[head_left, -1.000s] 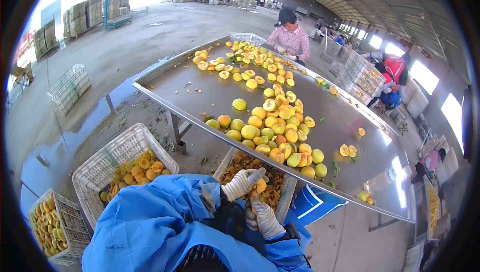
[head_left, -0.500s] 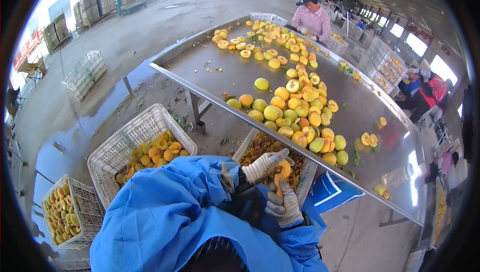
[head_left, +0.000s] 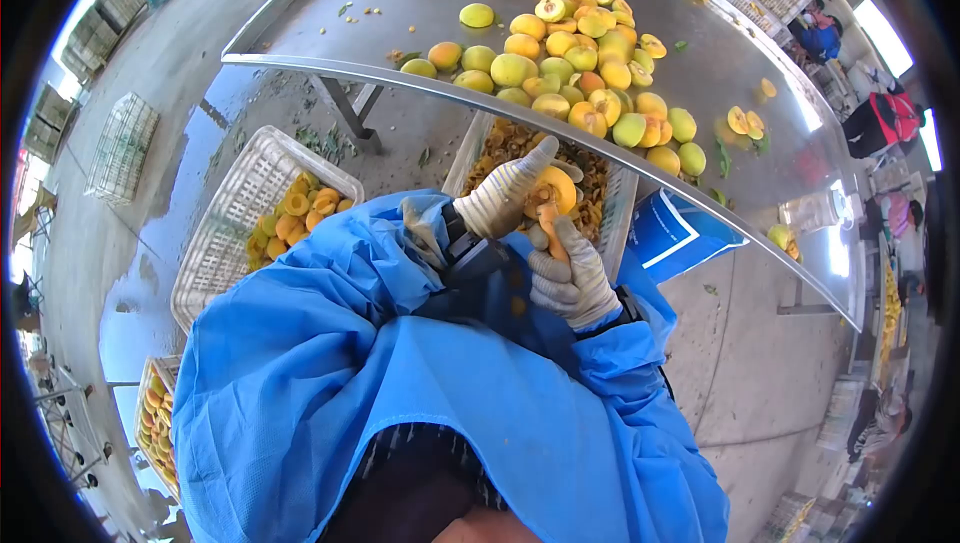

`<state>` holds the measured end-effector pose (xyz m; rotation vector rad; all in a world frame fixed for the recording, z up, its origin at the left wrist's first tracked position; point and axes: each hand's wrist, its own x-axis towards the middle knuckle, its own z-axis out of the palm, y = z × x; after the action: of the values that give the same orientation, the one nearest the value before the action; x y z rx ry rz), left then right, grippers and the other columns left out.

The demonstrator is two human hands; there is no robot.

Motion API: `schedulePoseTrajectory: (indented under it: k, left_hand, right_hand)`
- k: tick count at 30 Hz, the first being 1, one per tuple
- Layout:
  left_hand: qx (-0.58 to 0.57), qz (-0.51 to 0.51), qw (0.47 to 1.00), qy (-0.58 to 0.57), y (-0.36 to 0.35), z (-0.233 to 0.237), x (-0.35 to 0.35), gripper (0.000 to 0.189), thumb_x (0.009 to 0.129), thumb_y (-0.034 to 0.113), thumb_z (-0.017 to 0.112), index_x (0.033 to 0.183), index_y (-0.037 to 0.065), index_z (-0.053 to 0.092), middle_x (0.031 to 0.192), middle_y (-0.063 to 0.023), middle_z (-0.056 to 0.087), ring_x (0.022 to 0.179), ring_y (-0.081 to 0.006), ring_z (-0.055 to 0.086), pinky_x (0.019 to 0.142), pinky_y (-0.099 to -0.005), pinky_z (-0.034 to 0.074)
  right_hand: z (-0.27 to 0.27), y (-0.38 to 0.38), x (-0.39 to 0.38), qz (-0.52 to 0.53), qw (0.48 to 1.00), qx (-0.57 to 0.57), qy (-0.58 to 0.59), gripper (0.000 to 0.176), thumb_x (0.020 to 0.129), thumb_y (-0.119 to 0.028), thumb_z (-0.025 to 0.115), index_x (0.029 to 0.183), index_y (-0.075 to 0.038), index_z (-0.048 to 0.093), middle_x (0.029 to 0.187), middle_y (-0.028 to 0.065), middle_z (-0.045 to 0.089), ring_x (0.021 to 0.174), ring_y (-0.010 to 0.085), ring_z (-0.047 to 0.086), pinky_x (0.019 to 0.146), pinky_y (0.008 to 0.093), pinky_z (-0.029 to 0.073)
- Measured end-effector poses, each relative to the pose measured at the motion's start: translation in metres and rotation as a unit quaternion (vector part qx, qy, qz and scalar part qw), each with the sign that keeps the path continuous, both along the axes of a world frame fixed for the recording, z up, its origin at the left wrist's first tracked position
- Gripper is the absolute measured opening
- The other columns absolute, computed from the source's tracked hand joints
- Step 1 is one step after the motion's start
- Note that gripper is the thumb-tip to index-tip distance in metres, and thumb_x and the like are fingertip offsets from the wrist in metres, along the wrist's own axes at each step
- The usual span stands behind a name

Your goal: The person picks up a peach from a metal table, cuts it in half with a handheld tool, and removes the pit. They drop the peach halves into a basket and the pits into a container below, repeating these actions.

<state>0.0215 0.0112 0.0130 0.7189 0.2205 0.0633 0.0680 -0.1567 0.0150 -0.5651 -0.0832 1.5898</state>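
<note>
Cut yel. fruit (head_left: 558, 187) w/ orng. tool (head_left: 551, 227)

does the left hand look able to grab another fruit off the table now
Probably not yet: the left hand holds a cut fruit, though nothing seems to block the fruit pile on the table.

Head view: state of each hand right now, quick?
Left hand: closed, holding a cut yellow fruit.
Right hand: closed around a tan object, apparently a tool handle, its upper end at the fruit.
</note>
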Motion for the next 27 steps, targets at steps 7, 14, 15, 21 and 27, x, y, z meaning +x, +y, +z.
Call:
schedulePoseTrajectory:
  k: [7,14,15,21,27]
  left_hand:
    - [-0.028,-0.008,0.999,0.016,0.002,-0.009,0.002,0.058,0.089,0.053,0.063,0.109,-0.001,0.063,0.097,-0.0101,0.067,0.086,-0.0167,0.064,0.077,-0.0292,0.054]
    - [0.005,0.108,0.991,0.078,0.020,-0.021,0.002,0.048,0.091,0.052,0.061,0.105,0.006,0.066,0.098,-0.0063,0.068,0.080,-0.0145,0.066,0.070,-0.0259,0.054]
    - [0.037,0.166,0.983,0.067,0.022,-0.023,0.005,0.047,0.092,0.050,0.061,0.105,0.006,0.066,0.100,-0.0055,0.068,0.081,-0.0132,0.066,0.070,-0.0245,0.053]
    - [0.241,0.201,0.949,0.032,0.062,0.014,-0.040,0.038,0.095,0.034,0.064,0.109,-0.001,0.066,0.096,-0.0011,0.066,0.087,-0.0073,0.058,0.078,-0.0224,0.048]
    - [0.784,-0.051,0.564,0.254,0.150,0.050,-0.134,0.030,0.091,0.022,0.063,0.112,0.000,0.066,0.094,-0.0140,0.070,0.085,-0.0239,0.066,0.078,-0.0333,0.052]
  right_hand:
    - [0.009,-0.002,0.001,0.011,0.995,-0.034,-0.089,0.040,0.096,-0.053,0.050,0.095,-0.014,0.055,0.055,-0.0037,0.043,0.034,0.0074,0.036,0.031,0.0218,0.028]
    - [0.030,-0.023,0.013,-0.054,0.940,-0.124,-0.312,0.044,0.095,-0.053,0.054,0.099,-0.009,0.055,0.059,0.0035,0.048,0.041,0.0179,0.047,0.038,0.0287,0.037]
    - [0.016,-0.024,0.025,-0.071,0.860,-0.151,-0.482,0.043,0.095,-0.051,0.054,0.101,-0.008,0.055,0.062,0.0082,0.052,0.046,0.0246,0.050,0.042,0.0335,0.040]
    - [-0.001,-0.037,0.036,-0.140,0.507,-0.215,-0.823,0.046,0.097,-0.040,0.051,0.127,-0.006,0.052,0.085,0.0291,0.062,0.080,0.0479,0.062,0.065,0.0526,0.047]
    - [0.007,-0.044,0.038,-0.087,0.516,-0.205,-0.827,0.046,0.095,-0.038,0.055,0.128,-0.005,0.051,0.071,0.0246,0.062,0.070,0.0453,0.062,0.059,0.0504,0.047]
